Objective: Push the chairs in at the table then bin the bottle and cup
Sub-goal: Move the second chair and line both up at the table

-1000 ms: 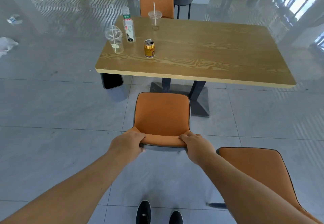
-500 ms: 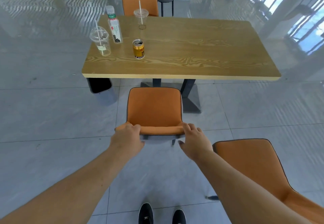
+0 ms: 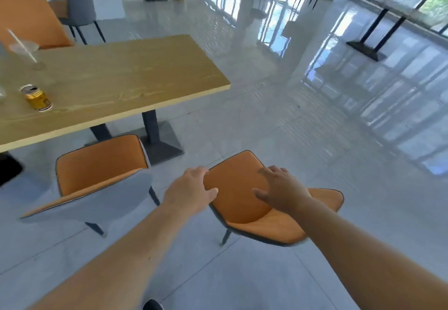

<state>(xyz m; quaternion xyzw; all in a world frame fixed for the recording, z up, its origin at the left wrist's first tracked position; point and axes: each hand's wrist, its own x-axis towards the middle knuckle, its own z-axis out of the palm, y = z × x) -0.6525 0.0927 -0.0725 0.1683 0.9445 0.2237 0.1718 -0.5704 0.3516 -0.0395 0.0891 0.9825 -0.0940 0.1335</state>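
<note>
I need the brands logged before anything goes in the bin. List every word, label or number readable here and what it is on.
No text can be read in this picture.
Gold can on the table: dark and red markings near its base, too blurred to read.
Clear cup with a straw: no print visible.
Orange chairs, both hands and the floor: no writing or signs.

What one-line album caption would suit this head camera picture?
Both bare hands, left hand and right hand, reach for the second orange padded chair beside the wooden table.
</note>
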